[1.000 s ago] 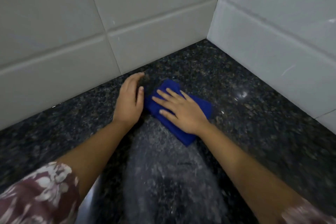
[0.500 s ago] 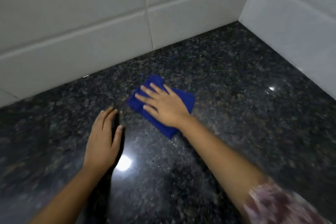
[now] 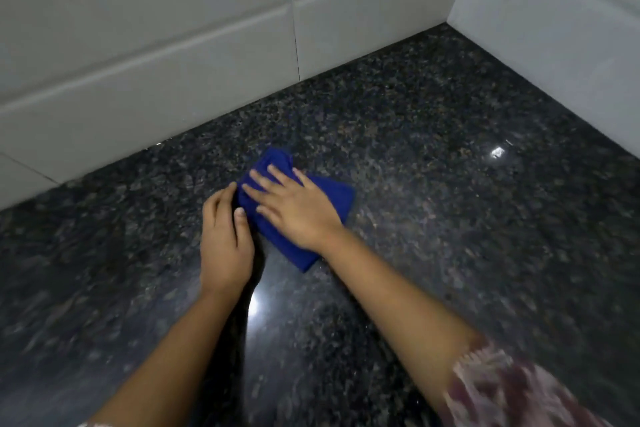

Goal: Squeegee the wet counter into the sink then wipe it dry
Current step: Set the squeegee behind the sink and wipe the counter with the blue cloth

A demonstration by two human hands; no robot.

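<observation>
A folded blue cloth (image 3: 337, 199) lies on the dark speckled granite counter (image 3: 433, 204), a little in front of the back wall. My right hand (image 3: 294, 210) presses flat on the cloth with its fingers spread, pointing up and left. My left hand (image 3: 225, 243) rests palm down on the counter just left of the cloth. Its fingers are together, and its fingertips and thumb touch the cloth's left edge. No squeegee and no sink are in view.
White tiled walls (image 3: 173, 45) rise behind the counter and along its right side (image 3: 554, 28), meeting in a corner at the upper right. Light glints on the glossy stone (image 3: 253, 305) between my forearms. Floral sleeves show at the bottom edge.
My left hand has slid forward and right from the bare counter until it touches the cloth's edge. My right hand stays pressed on the cloth.
</observation>
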